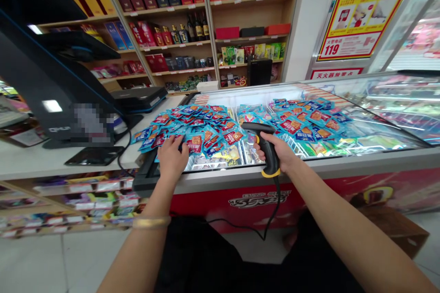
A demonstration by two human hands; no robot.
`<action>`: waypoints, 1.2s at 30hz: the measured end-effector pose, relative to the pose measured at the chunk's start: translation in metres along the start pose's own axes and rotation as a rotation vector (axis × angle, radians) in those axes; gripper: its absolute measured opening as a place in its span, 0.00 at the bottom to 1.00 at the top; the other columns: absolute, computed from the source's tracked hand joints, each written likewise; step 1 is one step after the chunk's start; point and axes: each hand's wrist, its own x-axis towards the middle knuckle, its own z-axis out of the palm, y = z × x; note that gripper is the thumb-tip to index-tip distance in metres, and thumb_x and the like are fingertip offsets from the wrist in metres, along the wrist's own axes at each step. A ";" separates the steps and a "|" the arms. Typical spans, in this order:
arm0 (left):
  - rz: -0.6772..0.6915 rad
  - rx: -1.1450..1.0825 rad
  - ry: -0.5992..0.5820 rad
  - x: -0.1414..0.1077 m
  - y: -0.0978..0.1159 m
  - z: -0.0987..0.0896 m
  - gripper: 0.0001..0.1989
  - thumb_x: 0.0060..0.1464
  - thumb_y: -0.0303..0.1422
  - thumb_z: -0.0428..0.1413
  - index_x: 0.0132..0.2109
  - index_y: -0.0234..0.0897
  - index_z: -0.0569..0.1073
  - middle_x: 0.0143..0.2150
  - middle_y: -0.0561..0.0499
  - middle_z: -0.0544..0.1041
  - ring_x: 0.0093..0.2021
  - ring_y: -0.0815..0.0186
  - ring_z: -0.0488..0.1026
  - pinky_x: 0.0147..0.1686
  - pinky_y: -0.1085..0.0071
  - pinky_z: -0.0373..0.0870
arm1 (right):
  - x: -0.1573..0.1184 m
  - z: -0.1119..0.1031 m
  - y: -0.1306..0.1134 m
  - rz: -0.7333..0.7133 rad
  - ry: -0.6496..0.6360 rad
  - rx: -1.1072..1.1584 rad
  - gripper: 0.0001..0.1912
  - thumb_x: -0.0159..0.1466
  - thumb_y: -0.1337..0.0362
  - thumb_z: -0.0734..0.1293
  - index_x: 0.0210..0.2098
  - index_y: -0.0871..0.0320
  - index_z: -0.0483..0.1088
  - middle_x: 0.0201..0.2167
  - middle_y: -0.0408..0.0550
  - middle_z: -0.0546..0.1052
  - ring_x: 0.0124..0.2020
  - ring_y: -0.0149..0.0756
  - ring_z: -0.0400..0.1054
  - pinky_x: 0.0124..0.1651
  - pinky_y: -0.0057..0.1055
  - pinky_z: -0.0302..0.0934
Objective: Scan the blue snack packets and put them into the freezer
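Note:
My right hand (pixel 278 152) is wrapped round the grip of a black and yellow barcode scanner (pixel 271 153), held over the front edge of a glass-topped freezer (pixel 309 158). Its black cord hangs in front of the freezer. On the left, a pile of small blue and red snack packets (pixel 206 123) lies on the glass. My left hand (pixel 173 155) rests at the near side of that pile, touching packets, with thumb and fingers apart. A second heap of similar packets (pixel 305 119) lies to the right, beyond the scanner.
At left, a dark checkout terminal (pixel 68 82) stands on a white counter (pixel 113 162), with a black flat device (pixel 94 155) lying beside it. Behind are shelves (pixel 192 7) of boxes and bottles. A brown cardboard box (pixel 395 229) sits on the floor at right.

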 end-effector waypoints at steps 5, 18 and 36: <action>0.007 -0.007 0.038 -0.003 0.006 0.001 0.20 0.57 0.36 0.50 0.55 0.40 0.75 0.64 0.38 0.68 0.66 0.45 0.60 0.63 0.36 0.49 | -0.001 0.000 0.000 -0.004 -0.013 -0.005 0.11 0.60 0.58 0.68 0.30 0.60 0.69 0.20 0.42 0.69 0.16 0.25 0.60 0.17 0.21 0.57; 0.444 -0.304 0.085 -0.012 0.113 0.048 0.19 0.58 0.35 0.52 0.56 0.39 0.73 0.57 0.40 0.73 0.59 0.54 0.69 0.59 0.55 0.63 | -0.014 -0.028 -0.023 -0.091 0.050 0.073 0.12 0.60 0.58 0.68 0.29 0.61 0.68 0.20 0.42 0.69 0.17 0.24 0.60 0.18 0.20 0.57; 0.499 -0.174 -0.456 -0.030 0.279 0.124 0.34 0.56 0.39 0.59 0.64 0.26 0.61 0.61 0.32 0.69 0.62 0.50 0.65 0.61 0.59 0.61 | -0.049 -0.118 -0.074 -0.275 0.236 0.136 0.10 0.62 0.58 0.66 0.31 0.60 0.68 0.20 0.42 0.68 0.17 0.25 0.60 0.17 0.20 0.59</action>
